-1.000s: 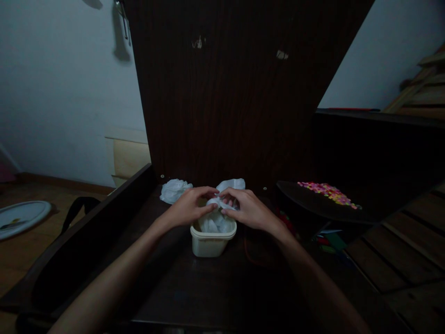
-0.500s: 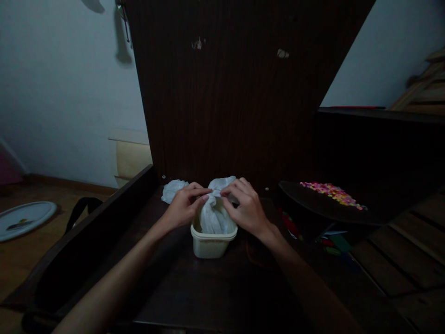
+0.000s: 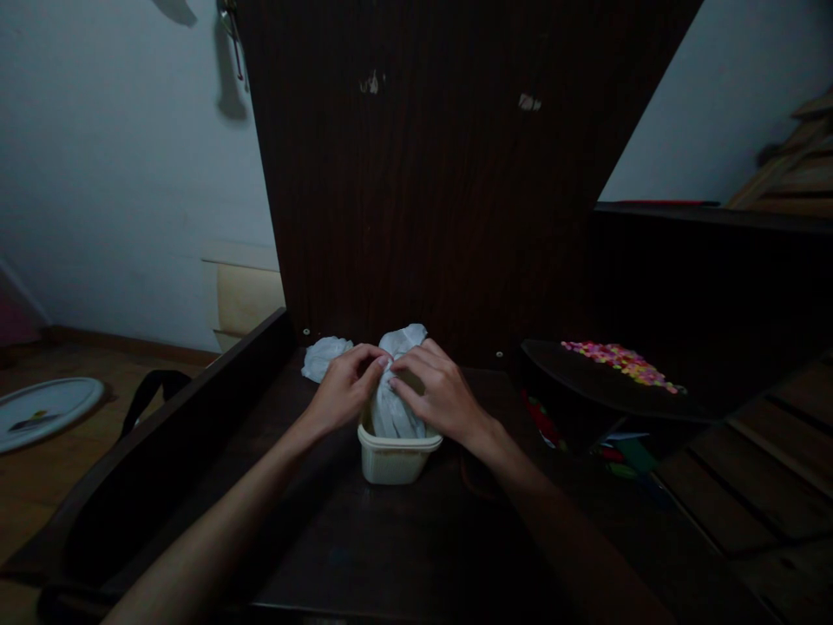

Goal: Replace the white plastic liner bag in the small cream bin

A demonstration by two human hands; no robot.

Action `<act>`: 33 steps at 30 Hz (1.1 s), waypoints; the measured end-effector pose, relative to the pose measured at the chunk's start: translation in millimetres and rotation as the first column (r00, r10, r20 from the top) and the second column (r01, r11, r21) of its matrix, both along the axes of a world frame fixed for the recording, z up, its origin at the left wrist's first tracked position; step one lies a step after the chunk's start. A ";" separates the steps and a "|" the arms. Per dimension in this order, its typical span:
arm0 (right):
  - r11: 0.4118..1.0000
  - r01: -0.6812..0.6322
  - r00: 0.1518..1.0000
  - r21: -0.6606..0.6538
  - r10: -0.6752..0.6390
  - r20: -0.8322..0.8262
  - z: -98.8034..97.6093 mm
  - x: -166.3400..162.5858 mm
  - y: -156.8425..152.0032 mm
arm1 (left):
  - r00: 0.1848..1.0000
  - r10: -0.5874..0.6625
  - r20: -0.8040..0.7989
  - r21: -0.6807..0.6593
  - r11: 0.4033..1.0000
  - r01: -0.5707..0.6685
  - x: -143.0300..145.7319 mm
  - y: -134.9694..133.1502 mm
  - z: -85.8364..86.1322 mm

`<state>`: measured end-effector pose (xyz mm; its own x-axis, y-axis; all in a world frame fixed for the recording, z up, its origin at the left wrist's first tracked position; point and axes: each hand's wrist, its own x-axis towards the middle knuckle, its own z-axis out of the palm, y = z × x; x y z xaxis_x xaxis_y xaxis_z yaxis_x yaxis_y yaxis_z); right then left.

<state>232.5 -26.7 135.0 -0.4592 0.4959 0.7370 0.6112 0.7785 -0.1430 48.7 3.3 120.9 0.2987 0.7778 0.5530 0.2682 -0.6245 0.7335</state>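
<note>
While both hands work at the centre of the frame, the white bag (image 3: 398,415) sits with its lower folds inside a cream tub (image 3: 393,462), and its gathered neck rises above the rim. The left hand (image 3: 344,382) pinches that neck between thumb and forefinger. The right hand (image 3: 441,387) closes thumb and forefinger on the same narrow spot from the other side, though the exact contact of its tips is partly hidden among the folds. Above the fingers, a loose puff of white film leans toward the dark panel (image 3: 423,200) that fills the upper middle.

The step in hand looks like working the twisted neck with the fingertips. Done well, it calls for one steady pinch low on the twist while the other hand shifts only a little film at a time, since thin plastic slips and tears when tugged. Fingertips serve better than nails here, and any pull is best made sideways rather than upward, so that the light-looking tub stays put on the dark tabletop (image 3: 338,542). The crumpled white bundle (image 3: 324,359), left of centre behind the left hand, lies close enough to deserve room for the knuckles. The colourful pieces (image 3: 618,365) at centre right lie well apart.
</note>
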 end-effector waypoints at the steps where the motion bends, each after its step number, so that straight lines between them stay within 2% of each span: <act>1: 1.000 0.006 1.000 0.003 -0.006 -0.005 0.5 -0.5 -0.7 | 1.000 -0.003 0.015 -0.024 1.000 0.004 -0.1 0.3 0.3; 4: 0.999 0.033 0.999 -0.015 -0.033 -0.004 2.2 -1.4 -3.5 | 0.997 0.025 0.068 -0.069 0.997 -0.021 -0.4 1.6 -0.1; 8: 0.997 0.069 0.998 -0.033 -0.069 -0.013 3.1 -2.9 -5.7 | 0.990 0.098 0.098 -0.042 0.995 -0.095 1.8 1.6 -2.2; 10: 0.997 0.068 0.997 -0.035 -0.069 -0.020 3.0 -3.9 -5.4 | 0.985 0.094 0.143 -0.049 0.995 -0.088 3.7 1.2 -3.2; 15: 0.992 0.100 0.995 -0.074 -0.101 -0.018 2.9 -3.8 -2.9 | 0.929 -0.014 0.370 -0.150 0.986 0.075 4.8 1.3 -3.4; 19: 0.992 0.086 0.996 -0.095 -0.087 -0.009 3.6 -2.1 -2.1 | 0.882 -0.094 0.462 -0.259 0.937 0.235 2.0 1.3 -2.0; 23: 0.996 0.064 0.998 -0.068 -0.065 -0.025 5.0 -1.7 -3.3 | 0.882 -0.118 0.456 -0.299 0.913 0.277 -0.1 1.3 -0.9; 29: 0.991 0.115 0.992 -0.065 -0.118 -0.045 4.1 -0.8 -3.0 | 0.927 -0.142 0.348 -0.248 0.939 0.237 -1.1 -2.4 3.2; 33: 0.996 0.073 0.997 -0.046 -0.074 -0.028 3.6 -0.5 -2.0 | 0.952 -0.153 0.267 -0.233 0.948 0.218 -0.6 -5.5 4.7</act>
<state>232.0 -28.7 138.6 -0.3981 0.5606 0.7261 0.6615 0.7239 -0.1962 48.1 -2.2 125.6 0.3334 0.8463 0.4154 -0.0398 -0.4276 0.9031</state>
